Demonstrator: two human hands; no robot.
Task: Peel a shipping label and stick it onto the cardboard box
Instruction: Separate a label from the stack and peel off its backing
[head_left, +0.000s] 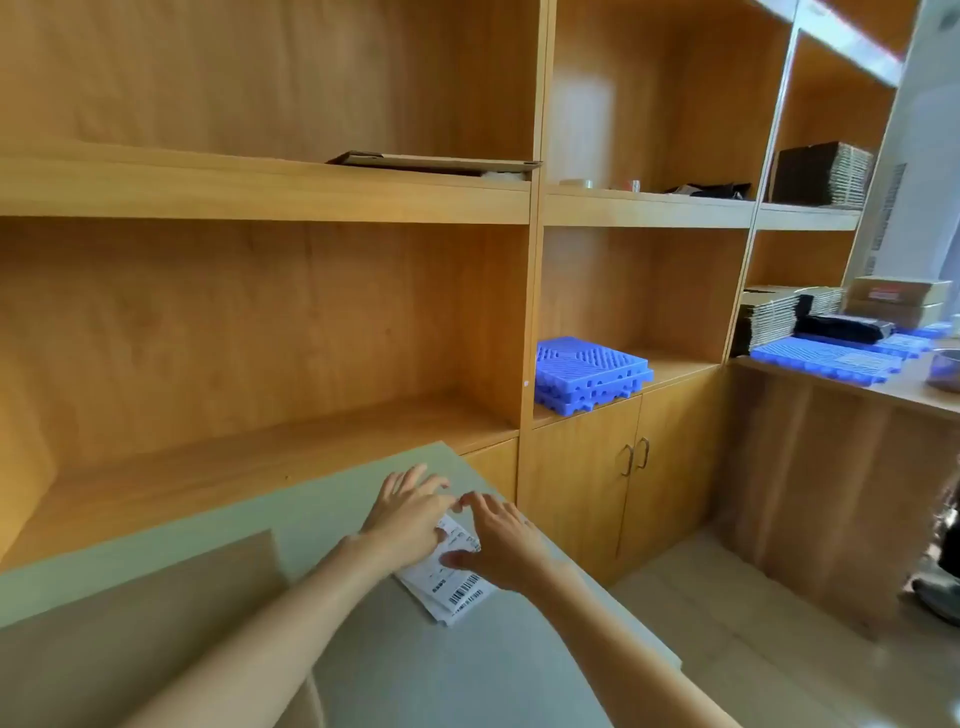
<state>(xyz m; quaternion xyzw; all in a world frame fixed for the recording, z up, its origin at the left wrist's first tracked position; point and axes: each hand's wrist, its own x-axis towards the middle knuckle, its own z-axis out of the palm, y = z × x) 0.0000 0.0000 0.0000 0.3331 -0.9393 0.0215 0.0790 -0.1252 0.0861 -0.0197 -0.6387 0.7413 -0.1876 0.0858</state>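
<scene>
A white shipping label (448, 587) with a barcode lies on the grey-green table (467, 670), near its right edge. My left hand (408, 512) rests flat on the label's far end, fingers spread. My right hand (498, 543) is beside it, thumb and fingertips touching the label's right side and far corner. Whether a corner is pinched is hidden by the fingers. A flat brown cardboard box (135, 623) fills the lower left of the table, apart from the label and partly behind my left forearm.
Wooden shelving stands behind the table, with a flat cardboard piece (436, 162) on an upper shelf and stacked blue plastic tiles (592, 375) on a lower one. A counter at the right carries more blue tiles (826, 358), folded cartons (769, 317) and boxes. A cabinet (628, 467) stands below.
</scene>
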